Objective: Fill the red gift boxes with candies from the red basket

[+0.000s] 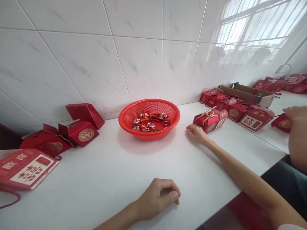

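My left hand [158,198] rests on the white table near the front, its fingers curled loosely toward the thumb, with nothing in them. Stretched out to the right, my right hand [198,133] lies with extended fingers against the near side of a red gift box [208,120] tied with a gold cord; the hand does not grip it. Between and beyond my hands stands a red plastic colander [148,136], which holds several wrapped candies [150,123].
Red gift boxes [82,132] stand at the left, one near box [28,169] with white labelling. More boxes [256,119] and an open cardboard carton [254,92] are at the right. Another person's hand [297,115] is at a red box [283,124]. A tiled wall [139,70] backs the table.
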`<action>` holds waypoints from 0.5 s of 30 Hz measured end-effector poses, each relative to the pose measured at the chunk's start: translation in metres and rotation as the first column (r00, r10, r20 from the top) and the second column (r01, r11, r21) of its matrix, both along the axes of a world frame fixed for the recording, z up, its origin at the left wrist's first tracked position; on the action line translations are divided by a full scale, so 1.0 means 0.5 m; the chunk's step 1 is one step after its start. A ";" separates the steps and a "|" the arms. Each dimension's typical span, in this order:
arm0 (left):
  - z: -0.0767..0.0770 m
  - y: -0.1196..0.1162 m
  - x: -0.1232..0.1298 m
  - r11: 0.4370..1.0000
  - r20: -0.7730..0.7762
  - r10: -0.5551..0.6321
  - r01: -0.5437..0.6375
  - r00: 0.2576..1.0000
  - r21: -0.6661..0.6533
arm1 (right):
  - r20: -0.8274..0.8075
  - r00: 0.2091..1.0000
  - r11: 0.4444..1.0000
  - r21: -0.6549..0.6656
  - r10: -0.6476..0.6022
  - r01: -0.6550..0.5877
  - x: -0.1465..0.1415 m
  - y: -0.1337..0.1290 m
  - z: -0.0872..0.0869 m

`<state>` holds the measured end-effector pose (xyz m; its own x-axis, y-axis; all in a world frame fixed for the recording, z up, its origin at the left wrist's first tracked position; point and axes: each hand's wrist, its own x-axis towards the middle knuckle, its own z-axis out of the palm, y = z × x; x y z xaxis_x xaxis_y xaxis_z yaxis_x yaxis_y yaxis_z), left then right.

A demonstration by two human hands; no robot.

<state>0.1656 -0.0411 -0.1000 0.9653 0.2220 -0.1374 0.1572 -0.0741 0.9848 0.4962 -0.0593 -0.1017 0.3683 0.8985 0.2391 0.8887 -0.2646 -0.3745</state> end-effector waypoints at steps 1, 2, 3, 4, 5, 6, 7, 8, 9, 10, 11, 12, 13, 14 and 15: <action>-0.001 0.000 0.000 1.000 -0.002 0.000 0.000 1.000 -0.004 | 0.004 1.000 1.000 0.012 -0.025 0.025 0.019 0.001 0.000; -0.002 0.000 0.000 1.000 -0.003 0.001 -0.001 1.000 -0.007 | 0.008 0.999 0.998 0.025 -0.052 0.052 0.036 0.002 -0.001; -0.002 0.000 0.000 1.000 -0.004 0.002 -0.002 1.000 -0.010 | 0.012 0.997 0.996 0.039 -0.079 0.079 0.052 0.003 -0.002; -0.001 0.000 0.001 1.000 -0.003 0.004 -0.004 1.000 -0.013 | 0.014 0.995 0.993 0.050 -0.104 0.103 0.066 0.004 -0.003; -0.001 -0.001 0.001 1.000 -0.002 0.004 -0.004 1.000 -0.016 | 0.016 0.992 0.990 0.061 -0.127 0.126 0.079 0.005 -0.005; 0.000 -0.001 0.002 1.000 -0.002 0.006 -0.006 1.000 -0.020 | 0.017 0.989 0.987 0.070 -0.148 0.146 0.090 0.007 -0.007; 0.001 -0.001 0.002 1.000 -0.002 0.007 -0.007 1.000 -0.023 | 0.018 0.986 0.983 0.078 -0.166 0.164 0.100 0.009 -0.009; 0.002 -0.001 0.003 1.000 -0.004 0.010 -0.010 1.000 -0.027 | 0.017 0.983 0.980 0.084 -0.181 0.179 0.109 0.012 -0.011; 0.003 -0.001 0.003 0.999 -0.005 0.013 -0.013 1.000 -0.031 | 0.017 0.981 0.978 0.091 -0.192 0.190 0.116 0.015 -0.012; 0.003 -0.002 0.003 0.999 -0.004 0.015 -0.015 1.000 -0.036 | 0.016 0.979 0.975 0.098 -0.201 0.199 0.122 0.017 -0.013; 0.003 -0.002 0.004 0.999 -0.001 0.017 -0.017 1.000 -0.043 | 0.015 0.978 0.973 0.106 -0.207 0.204 0.127 0.020 -0.013; 0.002 -0.003 0.004 0.998 0.004 0.019 -0.019 1.000 -0.052 | 0.014 0.978 0.972 0.115 -0.210 0.207 0.130 0.022 -0.013; 0.001 -0.005 0.004 0.998 0.012 0.019 -0.018 1.000 -0.064 | 0.013 0.978 0.970 0.125 -0.210 0.206 0.133 0.023 -0.013; 0.000 -0.006 0.004 0.997 0.020 0.020 -0.018 1.000 -0.077 | 0.012 0.978 0.970 0.136 -0.207 0.203 0.134 0.025 -0.013; -0.002 -0.007 0.004 0.996 0.029 0.020 -0.018 0.999 -0.089 | 0.011 0.980 0.969 0.148 -0.200 0.196 0.133 0.025 -0.013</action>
